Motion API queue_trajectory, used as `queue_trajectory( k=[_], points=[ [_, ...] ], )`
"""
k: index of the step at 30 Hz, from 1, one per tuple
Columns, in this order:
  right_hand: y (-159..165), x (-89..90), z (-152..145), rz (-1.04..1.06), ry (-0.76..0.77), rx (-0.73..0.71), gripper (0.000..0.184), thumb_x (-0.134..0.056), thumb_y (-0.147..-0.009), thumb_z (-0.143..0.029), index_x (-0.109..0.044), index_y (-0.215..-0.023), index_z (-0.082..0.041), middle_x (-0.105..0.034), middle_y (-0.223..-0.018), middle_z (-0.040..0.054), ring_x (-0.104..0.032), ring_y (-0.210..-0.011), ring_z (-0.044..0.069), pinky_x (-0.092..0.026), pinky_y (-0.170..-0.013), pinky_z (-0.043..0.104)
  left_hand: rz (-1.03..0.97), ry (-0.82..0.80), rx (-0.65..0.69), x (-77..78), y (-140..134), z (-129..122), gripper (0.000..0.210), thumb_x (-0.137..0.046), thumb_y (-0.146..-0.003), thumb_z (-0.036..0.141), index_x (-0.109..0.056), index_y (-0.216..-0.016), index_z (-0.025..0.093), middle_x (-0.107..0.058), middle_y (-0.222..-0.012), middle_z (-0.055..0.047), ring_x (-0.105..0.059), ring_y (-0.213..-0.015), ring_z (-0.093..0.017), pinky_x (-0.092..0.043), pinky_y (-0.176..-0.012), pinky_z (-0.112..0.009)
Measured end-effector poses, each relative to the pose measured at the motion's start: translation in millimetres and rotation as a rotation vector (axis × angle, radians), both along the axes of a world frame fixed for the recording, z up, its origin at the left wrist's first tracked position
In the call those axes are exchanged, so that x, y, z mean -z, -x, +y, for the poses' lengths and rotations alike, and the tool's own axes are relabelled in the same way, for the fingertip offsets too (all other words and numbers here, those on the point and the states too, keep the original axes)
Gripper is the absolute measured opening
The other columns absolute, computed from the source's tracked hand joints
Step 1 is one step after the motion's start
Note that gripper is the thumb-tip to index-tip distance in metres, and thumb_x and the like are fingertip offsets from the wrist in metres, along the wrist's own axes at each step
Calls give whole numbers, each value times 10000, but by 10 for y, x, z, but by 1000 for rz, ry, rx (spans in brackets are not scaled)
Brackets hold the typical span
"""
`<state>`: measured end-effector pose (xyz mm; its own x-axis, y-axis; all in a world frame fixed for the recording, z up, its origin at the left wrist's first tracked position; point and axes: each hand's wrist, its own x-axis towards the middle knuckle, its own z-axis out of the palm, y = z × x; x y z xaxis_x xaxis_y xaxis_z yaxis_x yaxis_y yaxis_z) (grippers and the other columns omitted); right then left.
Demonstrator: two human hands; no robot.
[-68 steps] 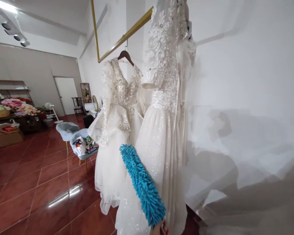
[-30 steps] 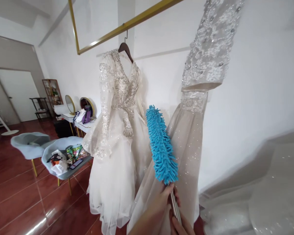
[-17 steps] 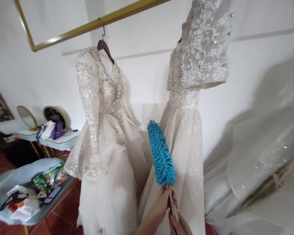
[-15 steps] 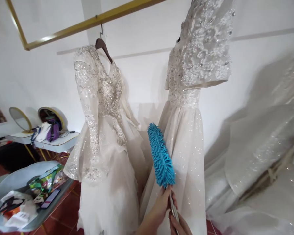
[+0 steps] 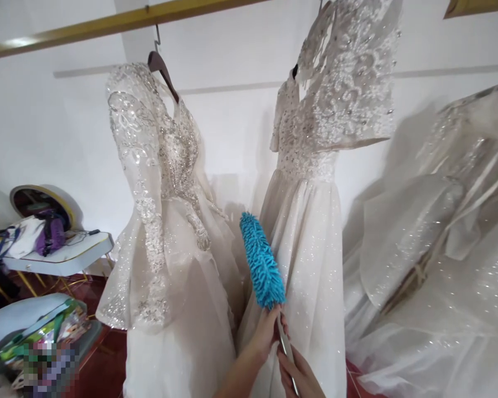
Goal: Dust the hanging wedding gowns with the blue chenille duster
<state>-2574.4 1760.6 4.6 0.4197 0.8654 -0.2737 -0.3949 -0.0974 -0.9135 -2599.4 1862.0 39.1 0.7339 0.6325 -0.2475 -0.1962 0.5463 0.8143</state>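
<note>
A duster with a bright blue, shaggy microfibre head stands tilted up and leftward in front of me. My left hand is closed around the top of its metal handle, just under the blue head. Lower down the same handle, my right hand is wrapped round it. Behind the duster hangs a white beaded dress with short, wide sleeves and a glittering skirt. To the left is a long-sleeved beaded gown on a dark hanger. The duster head overlaps the skirts; whether it touches them I cannot tell.
A gold rail runs overhead. More white gowns hang at the right. On the left, a white table holds a round mirror and a purple bag. A pale chair with packages on it stands nearer.
The view has swung right, so the gowns at the right show more and the chair less. Both hands keep their hold on the duster, which sits slightly further left in view.
</note>
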Motion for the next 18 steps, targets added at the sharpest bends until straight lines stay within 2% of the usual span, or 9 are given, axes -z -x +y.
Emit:
queue_trajectory(
  k=[2, 6, 10, 13, 18],
  points=[
    [-58, -165, 117, 0, -105, -32, 496, -648, -613, -643, -504, -788, -202, -483, -405, -132, -321, -190, 18, -234, -215, 138, -19, -65, -1, -213, -61, 68, 428, -604, -634, 591, -477, -717, 192, -477, -544, 65, -444, -442, -80, -339, -460, -226],
    [-185, -386, 361, 67, -231, -43, 475, -618, -618, -658, -484, -609, -202, -451, -347, -116, -362, -180, 50, -280, -219, 172, -60, -117, -50, -564, -255, 172, 417, -560, -679, 596, -438, -652, 198, -425, -515, 76, -388, -406, -54, -289, -424, -200],
    [-273, -493, 495, 66, -271, -35, 462, -566, -683, -636, -461, -540, -209, -435, -326, -104, -369, -203, 50, -282, -241, 169, -92, -169, -17, -751, -398, 253, 406, -599, -664, 580, -462, -724, 203, -444, -540, 81, -391, -410, -54, -300, -428, -193],
    [-313, -489, 538, 84, -284, -42, 487, -566, -683, -634, -443, -475, -212, -363, -265, -115, -323, -186, 47, -273, -232, 167, -61, -168, 32, -703, -452, 321, 425, -564, -683, 605, -461, -665, 193, -427, -495, 73, -381, -401, -56, -291, -428, -196],
    [-348, -284, 617, 137, -264, -61, 517, -623, -564, -694, -467, -476, -209, -397, -296, -119, -283, -164, 35, -304, -224, 187, 29, -105, 23, -402, -459, 394, 436, -559, -678, 620, -480, -652, 192, -441, -473, 66, -388, -402, -69, -267, -414, -202]
  ],
)
